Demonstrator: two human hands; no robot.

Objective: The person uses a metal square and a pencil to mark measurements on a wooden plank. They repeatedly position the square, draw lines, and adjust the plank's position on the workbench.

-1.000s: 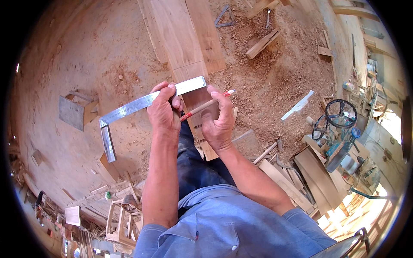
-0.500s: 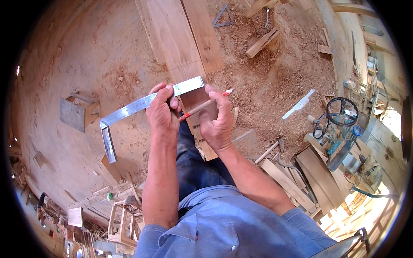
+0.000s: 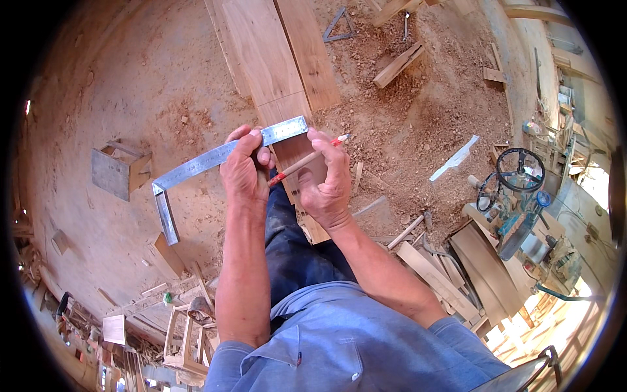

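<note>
My left hand [image 3: 243, 166] is closed on a metal carpenter's square [image 3: 196, 166]. Its long marked blade slants up to the right across the wooden board [image 3: 261, 55], while the short arm points down at the left. In my right hand [image 3: 326, 186], closed too, a pencil [image 3: 300, 164] with red at both ends slants between thumb and fingers. The pencil's lower end reaches close to my left palm. My right fingertips are beside the blade's right end; whether they touch it I cannot tell. A thin dark line crosses the board just beyond the blade.
A second board [image 3: 310, 65] lies alongside on the right. On the dusty, chip-strewn ground are a triangular frame [image 3: 339, 26], a short wood offcut [image 3: 398, 65] and a box-like wooden piece [image 3: 117, 171]. A machine with a black handwheel [image 3: 520, 170] and stacked planks [image 3: 437, 277] stand at right.
Both hands, with the square and the pencil, have shifted very slightly to the left. The grips look the same, and the boards have stayed in place.
</note>
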